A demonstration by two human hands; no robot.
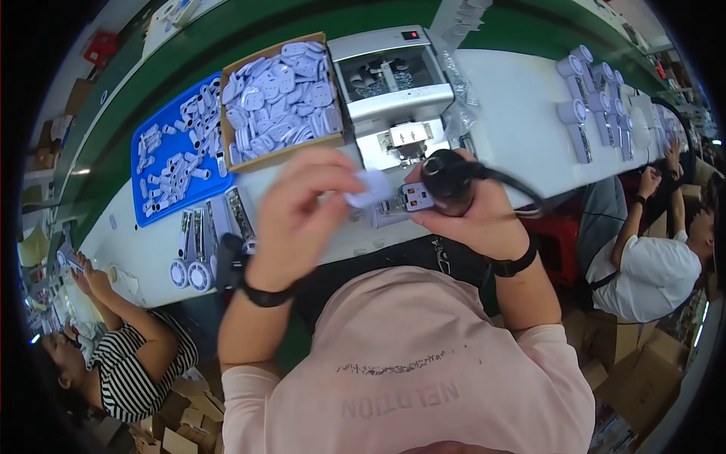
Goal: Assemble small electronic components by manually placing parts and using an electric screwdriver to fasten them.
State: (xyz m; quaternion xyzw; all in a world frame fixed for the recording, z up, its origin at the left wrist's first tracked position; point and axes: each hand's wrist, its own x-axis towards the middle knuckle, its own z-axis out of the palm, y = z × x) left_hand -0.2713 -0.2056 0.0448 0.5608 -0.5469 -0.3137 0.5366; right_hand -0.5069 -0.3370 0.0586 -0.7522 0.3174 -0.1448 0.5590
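Between the thumb and fingers of my left hand is a pale lavender plastic cover, slightly blurred. My right hand is wrapped round a black electric screwdriver with a cord running off to the right. Beneath the screwdriver, by my right thumb, lies a lavender device housing with small parts showing inside it. The cover is just left of this housing; I cannot tell whether they touch. The tip of the screwdriver is hidden.
A silver screw-feeding machine stands beyond my hands. Left of it are a carton of lavender covers and a blue tray of small parts. Several opened device bodies lie near my left wrist. Finished-looking units stand at right. Co-workers sit on both sides.
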